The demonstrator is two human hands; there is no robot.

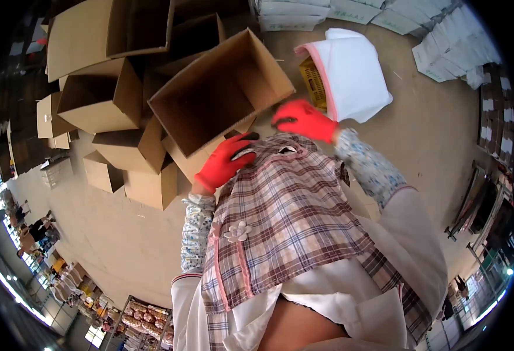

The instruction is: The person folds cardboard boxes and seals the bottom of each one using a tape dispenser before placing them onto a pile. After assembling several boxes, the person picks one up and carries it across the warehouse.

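My left hand, in a red glove with dark fingertips, is curled in front of the plaid apron. A small whitish patch shows between its thumb and fingers; I cannot tell what it is. Gloved the same way, my right hand reaches inward at the near right corner of an open cardboard box, its fingers bent and smeared by motion. That box lies tilted, its opening facing me and its inside bare. Both hands are close to its near edge, with the left one lower.
Several open cardboard boxes are piled at the left and back. Beyond my right hand, a white cloth with a pink edge covers a yellow crate. White packages are stacked at the back right. A rack with bagged goods stands lower left.
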